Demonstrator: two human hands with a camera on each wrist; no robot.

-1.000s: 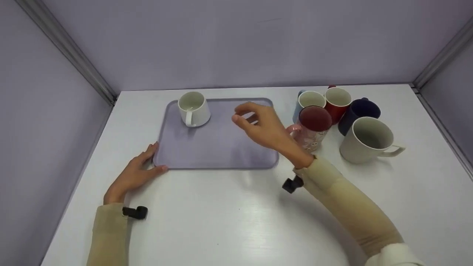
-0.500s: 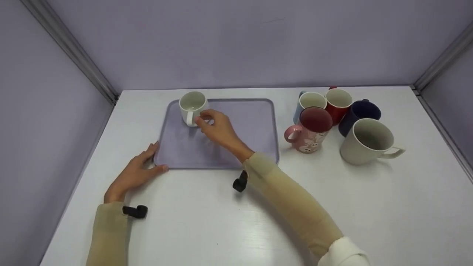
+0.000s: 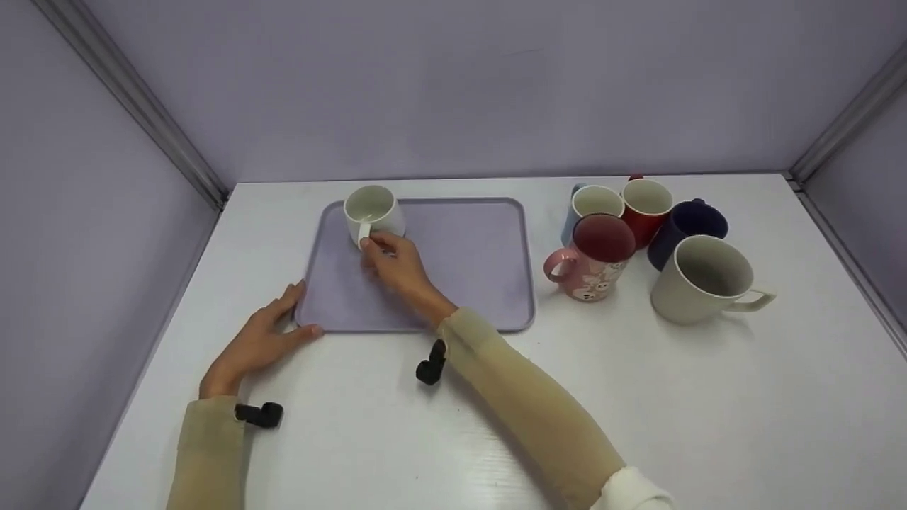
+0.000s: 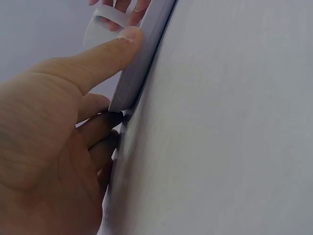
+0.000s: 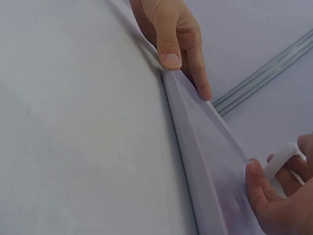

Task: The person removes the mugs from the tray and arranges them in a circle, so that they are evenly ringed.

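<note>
A white mug stands upright at the back left of the lavender tray. My right hand pinches its handle between thumb and fingers. In the right wrist view, fingers of the right hand lie about the white handle. My left hand rests at the tray's front left corner, fingers extended along the left side and thumb on the front rim. The left wrist view shows the left thumb against the tray edge.
To the tray's right stand a pink mug with a pattern, a light blue mug, a red mug, a dark blue mug and a large off-white mug. Lavender walls enclose the white table.
My right hand has moved left from above the tray's right half to the white mug and taken hold of its handle. The left hand has stayed at the tray corner.
</note>
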